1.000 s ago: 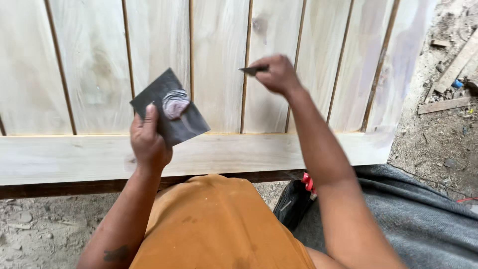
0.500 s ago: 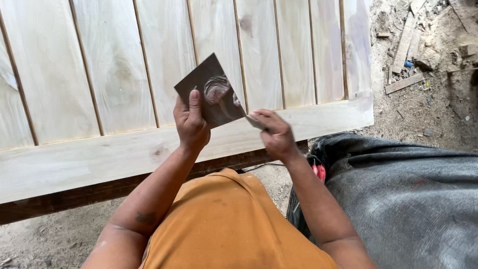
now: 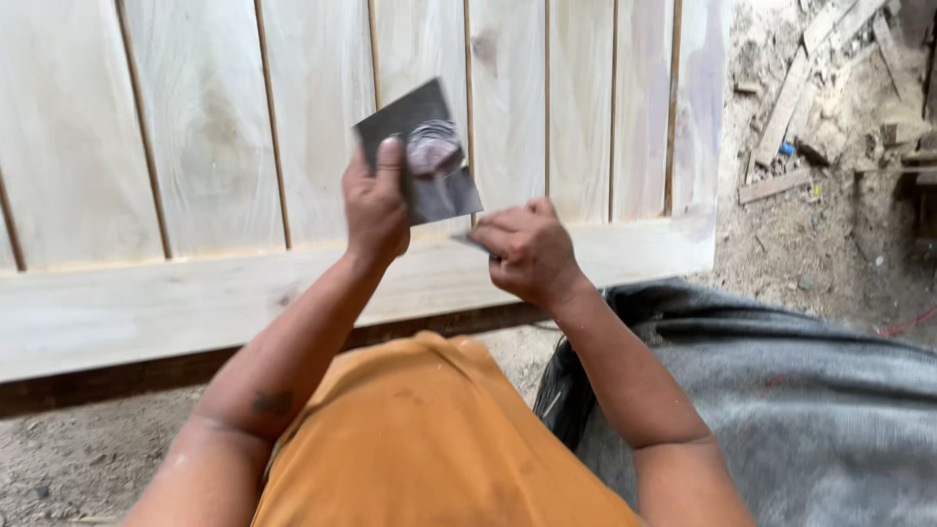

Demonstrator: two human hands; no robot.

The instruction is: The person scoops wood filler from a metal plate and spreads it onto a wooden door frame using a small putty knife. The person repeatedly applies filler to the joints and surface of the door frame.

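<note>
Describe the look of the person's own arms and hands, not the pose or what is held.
Both arms are bare to above the elbow, with no gloves, rings or watch on the left hand or right hand. A small dark tattoo marks the left forearm. An orange garment covers the lap.

top: orange, sleeveless, faint smudges | arms: bare | left forearm: small dark tattoo | legwear: dusty grey fabric

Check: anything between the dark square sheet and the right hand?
Nothing: in the head view only pale wooden panel shows between the dark square sheet and right hand.
</note>
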